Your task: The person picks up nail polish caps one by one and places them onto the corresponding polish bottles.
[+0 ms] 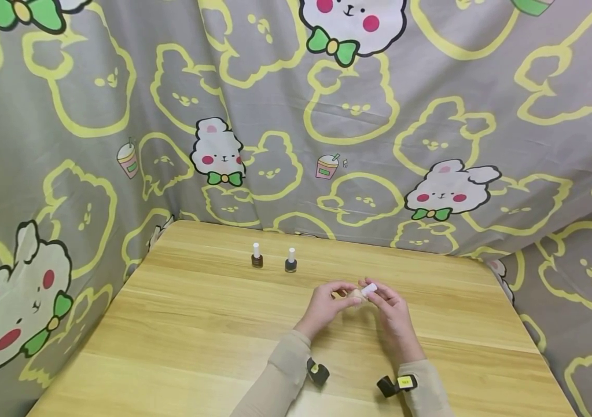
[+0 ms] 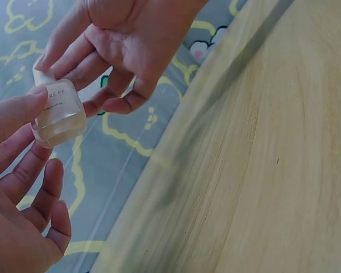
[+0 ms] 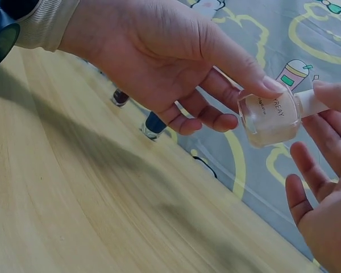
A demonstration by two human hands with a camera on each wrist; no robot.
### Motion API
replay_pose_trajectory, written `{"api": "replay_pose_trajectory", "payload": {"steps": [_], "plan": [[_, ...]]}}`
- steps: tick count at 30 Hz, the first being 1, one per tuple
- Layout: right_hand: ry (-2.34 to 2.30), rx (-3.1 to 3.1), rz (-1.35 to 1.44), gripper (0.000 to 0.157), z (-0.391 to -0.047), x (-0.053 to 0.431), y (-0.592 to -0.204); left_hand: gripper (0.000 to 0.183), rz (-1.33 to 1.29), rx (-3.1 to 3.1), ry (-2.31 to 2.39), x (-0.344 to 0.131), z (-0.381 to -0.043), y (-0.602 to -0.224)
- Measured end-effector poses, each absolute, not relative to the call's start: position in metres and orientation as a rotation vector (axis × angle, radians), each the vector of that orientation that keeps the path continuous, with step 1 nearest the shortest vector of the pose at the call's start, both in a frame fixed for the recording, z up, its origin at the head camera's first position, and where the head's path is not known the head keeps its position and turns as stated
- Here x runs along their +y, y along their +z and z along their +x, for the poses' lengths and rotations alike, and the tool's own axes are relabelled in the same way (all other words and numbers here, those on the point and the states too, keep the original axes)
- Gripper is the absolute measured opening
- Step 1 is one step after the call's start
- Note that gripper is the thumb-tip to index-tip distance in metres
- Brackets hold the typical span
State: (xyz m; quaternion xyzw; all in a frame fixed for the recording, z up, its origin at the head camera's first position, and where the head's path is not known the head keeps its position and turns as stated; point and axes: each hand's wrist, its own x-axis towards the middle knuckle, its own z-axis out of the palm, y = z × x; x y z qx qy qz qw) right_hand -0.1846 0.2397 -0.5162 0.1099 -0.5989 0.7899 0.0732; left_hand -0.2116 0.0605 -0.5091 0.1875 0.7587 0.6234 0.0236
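A small glass nail polish bottle (image 3: 270,119) with pale contents and dark lettering is held between both hands above the table. My left hand (image 1: 328,304) pinches the glass body between thumb and fingers. My right hand (image 1: 393,310) pinches the white cap (image 1: 369,289) between thumb and fingertips. The cap sits on the bottle's neck, and the bottle is tilted over sideways. In the left wrist view, my left thumb lies over part of the bottle (image 2: 62,116), and my right fingers hide most of the cap.
Farther back on the wooden table (image 1: 197,324) stand two upright nail polish bottles with white caps: a dark red one (image 1: 257,260) and a dark blue one (image 1: 290,264). A patterned grey curtain (image 1: 285,116) hangs around the table's back and sides.
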Motion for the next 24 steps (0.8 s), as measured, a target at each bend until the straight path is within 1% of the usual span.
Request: {"api": "replay_pose_trajectory", "payload": {"steps": [3, 5, 10, 15, 18, 21, 22, 24], "plan": [[2.376, -1.777, 0.273, 0.026, -0.184, 0.238, -0.515, 0.026, 0.592, 2.347, 1.935, 0.061, -0.212, -0.510], [2.371, -1.750, 0.218, 0.026, -0.184, 0.236, -0.515, 0.027, 0.605, 2.344, 1.929, 0.061, -0.211, -0.510], [2.328, -1.711, 0.033, 0.033, -0.184, 0.231, -0.512, 0.027, 0.627, 2.326, 1.917, 0.064, -0.210, -0.511], [2.275, -1.719, -0.058, 0.033, -0.184, 0.228, -0.510, 0.027, 0.609, 2.318, 1.908, 0.066, -0.209, -0.510], [2.264, -1.739, -0.033, 0.031, -0.184, 0.228, -0.509, 0.028, 0.608, 2.322, 1.906, 0.066, -0.209, -0.511], [2.294, -1.758, 0.058, 0.026, -0.184, 0.231, -0.511, 0.029, 0.597, 2.319, 1.915, 0.066, -0.209, -0.510], [2.312, -1.762, 0.100, 0.026, -0.184, 0.232, -0.511, 0.030, 0.593, 2.319, 1.918, 0.065, -0.210, -0.510], [2.348, -1.767, 0.178, 0.033, -0.184, 0.235, -0.512, 0.030, 0.584, 2.319, 1.926, 0.064, -0.210, -0.510]]}}
